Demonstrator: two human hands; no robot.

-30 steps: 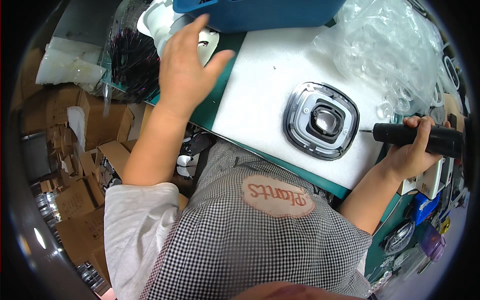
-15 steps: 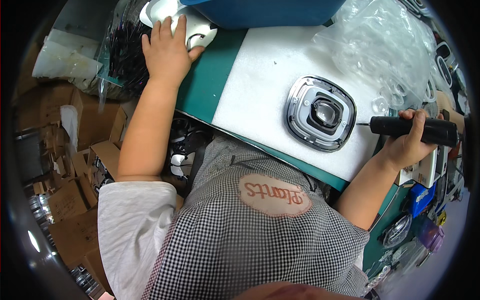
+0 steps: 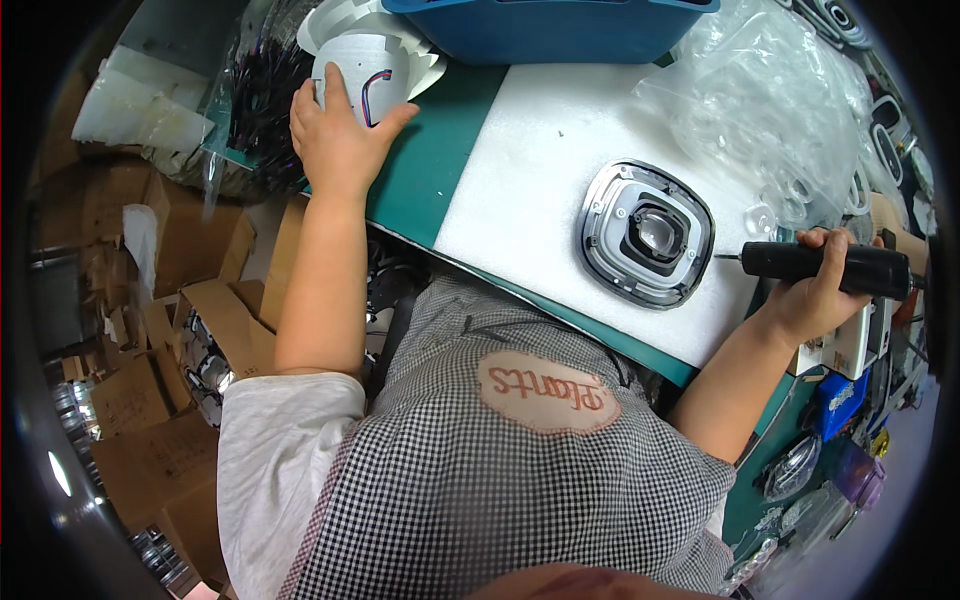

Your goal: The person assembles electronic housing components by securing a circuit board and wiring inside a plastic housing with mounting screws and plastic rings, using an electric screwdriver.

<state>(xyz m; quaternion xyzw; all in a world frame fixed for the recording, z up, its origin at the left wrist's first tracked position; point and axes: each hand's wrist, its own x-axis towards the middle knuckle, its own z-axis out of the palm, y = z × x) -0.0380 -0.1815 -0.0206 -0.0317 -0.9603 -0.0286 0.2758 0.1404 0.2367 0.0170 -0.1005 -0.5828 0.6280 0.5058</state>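
Note:
My left hand (image 3: 342, 145) has its fingers and thumb spread around the near side of a white rounded plastic housing (image 3: 345, 57), gripping it. Dark, red and blue wires (image 3: 371, 95) stick out of that housing. More white shells (image 3: 425, 72) lie just behind it. In my closed right hand (image 3: 818, 300) is a black electric screwdriver (image 3: 800, 262), its thin bit pointing left. The bit's tip is a little right of a rounded square assembly (image 3: 603, 195) with a grey-black rim and a clear lens (image 3: 656, 232) in its middle, and does not touch it. That assembly lies flat on a white foam sheet (image 3: 510, 190).
A blue bin (image 3: 560, 35) stands at the far edge of the green mat (image 3: 445, 130). Clear plastic bags (image 3: 760, 100) pile up at the far right. Bundled dark wires (image 3: 270, 100) lie far left. Cardboard boxes (image 3: 150, 440) are below the table on the left.
My left hand has come nearer, bringing a white housing away from the shells behind it and showing its wires. The screwdriver has stayed almost still, beside the lens assembly.

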